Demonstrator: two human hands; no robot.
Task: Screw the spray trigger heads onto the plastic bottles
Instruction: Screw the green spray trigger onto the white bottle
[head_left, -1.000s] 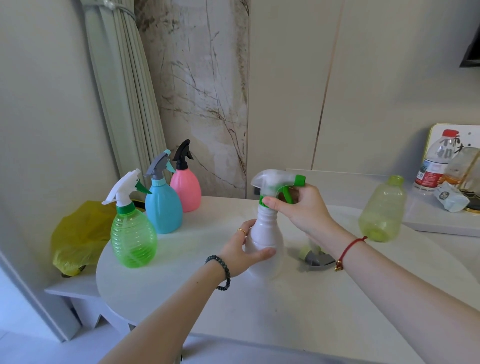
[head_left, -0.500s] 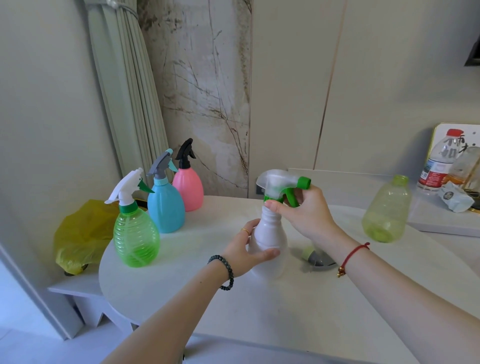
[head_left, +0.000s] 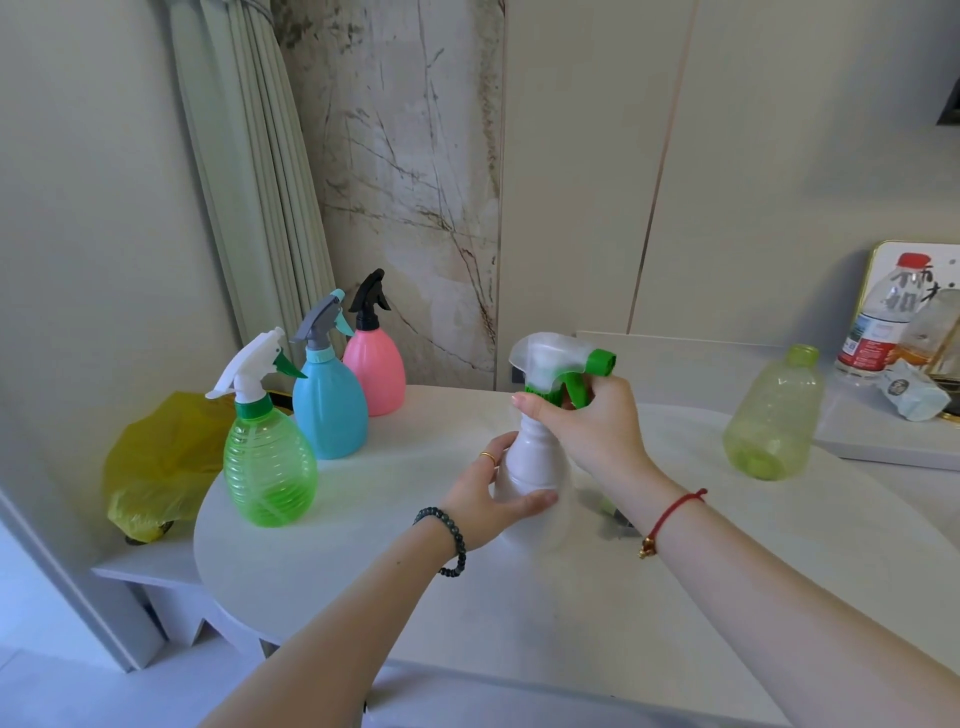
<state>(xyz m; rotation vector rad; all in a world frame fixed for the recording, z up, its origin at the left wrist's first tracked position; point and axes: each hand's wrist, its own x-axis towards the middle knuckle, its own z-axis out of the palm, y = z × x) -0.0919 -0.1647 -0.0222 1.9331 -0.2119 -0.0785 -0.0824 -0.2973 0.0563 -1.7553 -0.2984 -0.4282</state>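
White spray bottle stands upright near the middle of the round white table, body blurred in this view. Left hand wraps the lower belly, thumb across the front, fingers behind; ring and bead bracelet visible. Right hand closes around the green collar and neck just under the white-and-green trigger head, nozzle pointing right. Head sits on the neck; whether the thread is fully home cannot be told. Judged handling: bottle looks empty, so light and easy to tip; thin plastic wall probably gives under a hard squeeze, so a grip low on the wide belly is the sound place to steady it. Smooth surface may slip in the palm as the collar tightens. Turning force belongs on the ribbed collar, not the trigger lever, which looks the weaker part. Cross-threading is the likely risk if the head sits tilted. Three finished bottles stand together at the table's left: green, blue, pink, all capped. A yellow-green bottle stands well apart at right, no head on it, likely next.
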